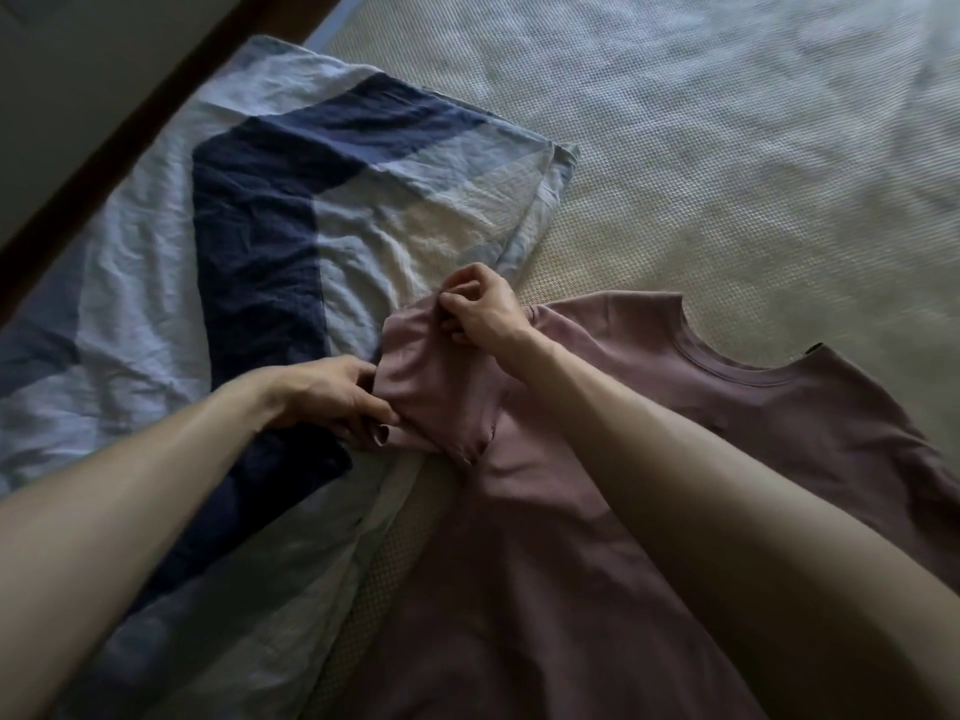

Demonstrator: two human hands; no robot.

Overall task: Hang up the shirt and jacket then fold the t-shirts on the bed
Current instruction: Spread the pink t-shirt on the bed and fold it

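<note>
A dusty-pink t-shirt (pixel 649 418) lies spread on the bed, neckline toward the right, its body running down to the bottom of the view. Its left sleeve is lifted and bunched between my hands. My left hand (pixel 332 397) pinches the sleeve's lower edge. Higher up, my right hand (pixel 480 304) grips the sleeve's top edge with curled fingers. My right forearm crosses over the shirt's chest and hides part of it.
A crumpled blue, navy and white duvet (pixel 270 210) covers the left side of the bed, its edge under the sleeve. Beige textured mattress cover (pixel 727 148) stretches to the right and far side. A dark wooden bed edge (pixel 104 148) runs diagonally at top left.
</note>
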